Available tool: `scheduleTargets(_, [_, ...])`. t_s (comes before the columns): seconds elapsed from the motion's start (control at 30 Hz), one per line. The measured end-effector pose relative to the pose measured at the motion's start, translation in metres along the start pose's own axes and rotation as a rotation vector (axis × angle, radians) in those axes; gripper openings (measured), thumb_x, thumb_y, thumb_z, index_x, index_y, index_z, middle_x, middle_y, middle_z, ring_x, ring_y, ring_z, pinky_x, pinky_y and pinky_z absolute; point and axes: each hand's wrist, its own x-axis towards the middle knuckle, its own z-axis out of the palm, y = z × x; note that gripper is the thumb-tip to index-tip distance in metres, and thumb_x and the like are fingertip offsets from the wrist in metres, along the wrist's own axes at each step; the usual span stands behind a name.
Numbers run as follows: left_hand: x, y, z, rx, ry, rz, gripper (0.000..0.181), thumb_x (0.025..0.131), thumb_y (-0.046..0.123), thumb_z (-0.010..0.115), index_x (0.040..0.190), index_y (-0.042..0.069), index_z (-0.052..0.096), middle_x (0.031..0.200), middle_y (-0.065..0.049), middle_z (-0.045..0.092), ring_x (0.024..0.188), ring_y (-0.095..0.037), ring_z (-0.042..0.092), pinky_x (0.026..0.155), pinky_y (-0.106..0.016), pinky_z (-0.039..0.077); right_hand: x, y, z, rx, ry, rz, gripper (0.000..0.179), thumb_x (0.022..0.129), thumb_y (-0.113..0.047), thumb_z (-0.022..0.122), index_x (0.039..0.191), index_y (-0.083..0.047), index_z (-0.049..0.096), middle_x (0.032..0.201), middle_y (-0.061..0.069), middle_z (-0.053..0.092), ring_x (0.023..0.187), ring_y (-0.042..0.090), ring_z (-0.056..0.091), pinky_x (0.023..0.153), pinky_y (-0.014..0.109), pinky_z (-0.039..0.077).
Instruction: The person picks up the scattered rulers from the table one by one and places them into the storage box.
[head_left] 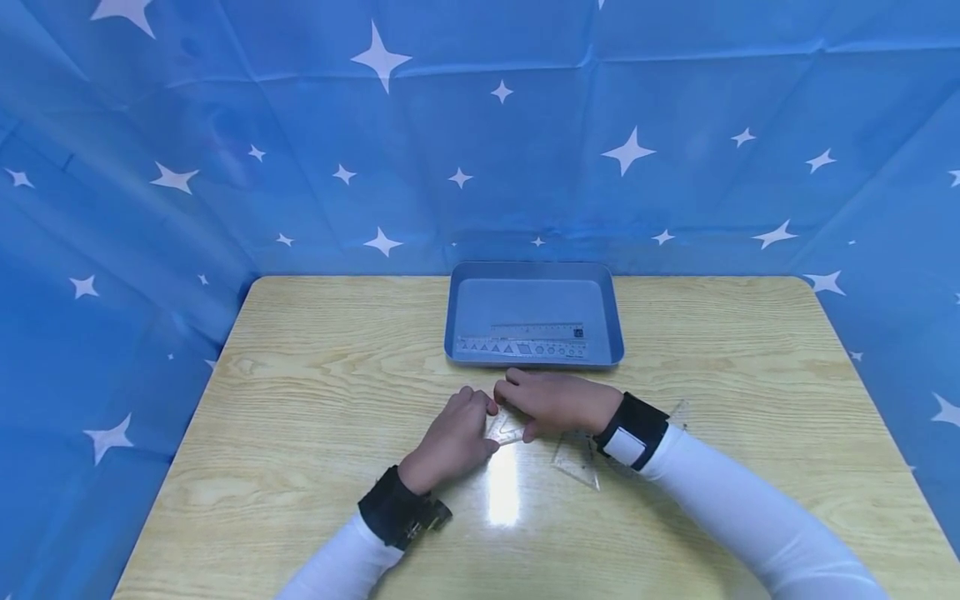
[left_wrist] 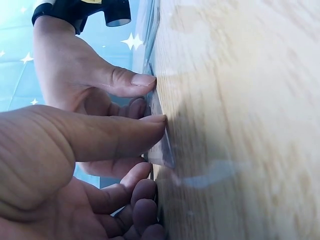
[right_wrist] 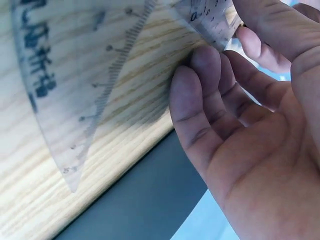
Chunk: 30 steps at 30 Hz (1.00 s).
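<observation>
Both hands hold a small clear set square (head_left: 507, 432) at the middle of the table, just in front of the tray. My left hand (head_left: 454, 435) grips its left side, with the thumb (left_wrist: 150, 131) on the plastic near a corner. From the far right, my right hand (head_left: 553, 402) pinches it between thumb and curled fingers (right_wrist: 186, 95). Below the right wrist lies another clear set square (head_left: 576, 461), its scale and dark handwriting showing in the right wrist view. The forearm partly covers it.
A blue tray (head_left: 528, 298) stands at the table's back edge, holding a clear ruler (head_left: 538, 327) and a clear stencil ruler (head_left: 525, 348). A clear plastic tip (head_left: 679, 413) shows beyond the right wrist. Blue star-patterned cloth (head_left: 420, 150) hangs behind the wooden table (head_left: 315, 375).
</observation>
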Motion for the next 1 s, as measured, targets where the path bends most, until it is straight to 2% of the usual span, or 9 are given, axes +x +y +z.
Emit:
scheduleTargets(0.23, [-0.0006,-0.0004,0.0015,-0.016,0.008,-0.001,0.039,0.082,0.009,0.083,0.115,0.004,0.062,0.1,-0.004,0.049,0.099,-0.024,0.047,0.082,-0.034,0.044,0.0015,0.0008,0.0041,-0.038,0.011,-0.014,0.052,0.078,-0.027,0.088,0.117,-0.014,0.056,0.101,-0.003,0.049,0.083,0.012,0.047,0.076,0.028,0.048])
scheduleTargets(0.47, [-0.0019,-0.0021,0.0033,-0.017,0.022,0.013,0.04,0.082,0.01,0.082,0.117,0.003,0.063,0.103,-0.005,0.052,0.103,-0.025,0.049,0.087,-0.036,0.046,0.0001,-0.0009,0.0044,-0.014,0.036,-0.033,0.05,0.077,-0.025,0.088,0.111,-0.01,0.055,0.099,-0.002,0.05,0.085,0.012,0.048,0.08,0.031,0.05])
scheduleTargets(0.77, [-0.0044,-0.0055,0.0041,-0.04,0.044,0.036,0.04,0.082,0.01,0.08,0.117,0.002,0.063,0.1,-0.004,0.051,0.101,-0.025,0.048,0.085,-0.035,0.045,0.0027,0.0,0.006,0.013,0.016,-0.021,0.055,0.078,-0.028,0.088,0.116,-0.01,0.053,0.105,-0.002,0.051,0.089,0.012,0.051,0.085,0.03,0.052])
scheduleTargets(1.0, [-0.0022,-0.0037,0.005,-0.019,0.078,0.049,0.039,0.087,0.023,0.079,0.117,0.002,0.063,0.095,-0.004,0.052,0.093,-0.021,0.049,0.08,-0.033,0.045,0.0041,-0.0004,0.0067,0.051,0.025,-0.006,0.062,0.073,-0.023,0.092,0.118,-0.009,0.05,0.104,-0.002,0.047,0.089,0.012,0.05,0.084,0.03,0.052])
